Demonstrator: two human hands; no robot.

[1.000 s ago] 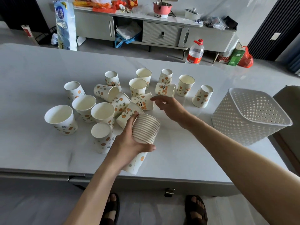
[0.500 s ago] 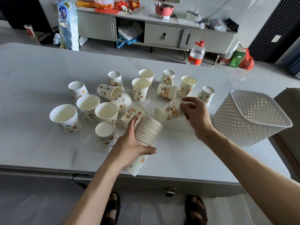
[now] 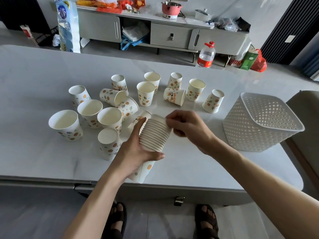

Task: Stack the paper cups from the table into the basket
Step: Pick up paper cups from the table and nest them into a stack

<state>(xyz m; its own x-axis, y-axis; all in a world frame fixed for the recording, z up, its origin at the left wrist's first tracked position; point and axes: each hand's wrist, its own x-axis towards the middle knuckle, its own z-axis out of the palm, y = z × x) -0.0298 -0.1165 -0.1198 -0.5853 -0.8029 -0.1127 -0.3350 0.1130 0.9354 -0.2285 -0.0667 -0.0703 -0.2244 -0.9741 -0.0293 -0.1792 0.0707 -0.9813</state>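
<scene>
My left hand [image 3: 136,152] grips a tilted stack of nested paper cups [image 3: 153,135] above the table's near edge. At the stack's upper end my right hand [image 3: 188,128] has its fingers curled round the top cup, which sits in the stack. Several loose white cups with orange dots stand or lie on the marble table [image 3: 43,69] behind and left of the stack, among them an upright one [image 3: 110,118] and one on its side [image 3: 174,96]. A white perforated basket [image 3: 250,135] stands at the right, with nothing visible inside.
A chair back [image 3: 305,118] rises just right of the basket. Beyond the table's far edge stand a water bottle [image 3: 206,55], a tall blue package [image 3: 68,26] and a low cabinet [image 3: 170,35]. My sandalled feet show below the near edge.
My right hand took a lying cup from the middle of the table, carried it back and set it on the stack's top. The left hand kept holding the stack.
</scene>
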